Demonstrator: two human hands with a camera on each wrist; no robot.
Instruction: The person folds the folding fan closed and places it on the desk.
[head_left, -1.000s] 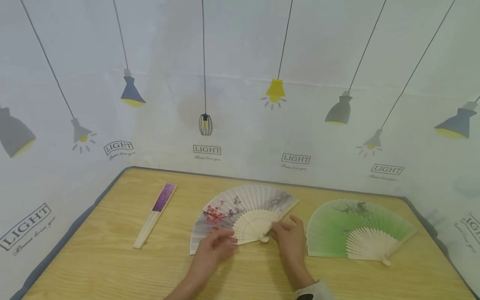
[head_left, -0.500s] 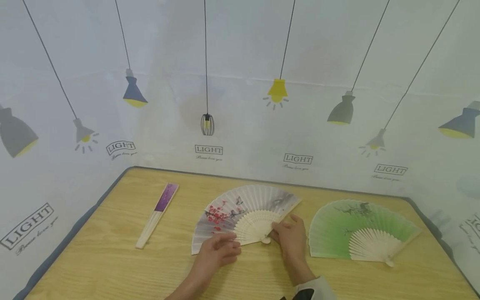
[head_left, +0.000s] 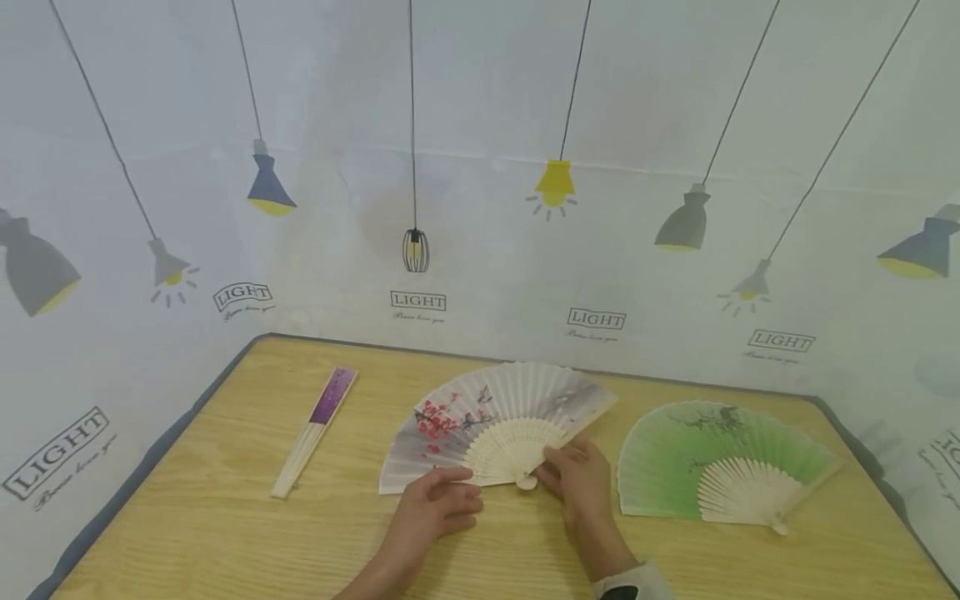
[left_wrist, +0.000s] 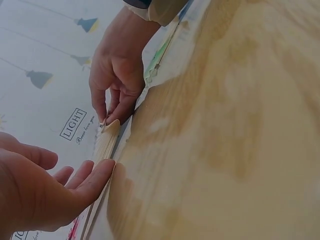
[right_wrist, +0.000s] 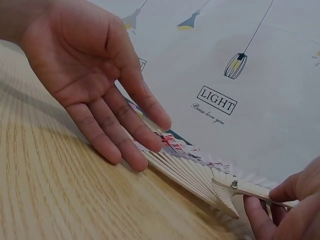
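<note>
A spread folding fan [head_left: 517, 446], grey-white with red blossoms and pale wooden ribs, is in the middle of the table. My right hand [head_left: 581, 483] pinches its right end rib between thumb and fingers, close to the pivot; the right wrist view shows this grip on the rib [right_wrist: 255, 191]. At the fan's lower left edge is my left hand [head_left: 435, 512], palm turned inward and fingers mostly straight. In the left wrist view the left fingertips [left_wrist: 107, 167] appear to touch the fan's edge without curling round it.
To the right lies a spread green fan [head_left: 720, 467] with a dark branch print. A folded purple fan [head_left: 315, 433] rests at the left. Behind the wooden table [head_left: 225, 533] hangs a white sheet [head_left: 495, 250] printed with lamps.
The blossom fan has tilted slightly: its left lower corner is higher and its right tip reaches farther right. The right hand keeps its pinch; the left hand has barely moved.
</note>
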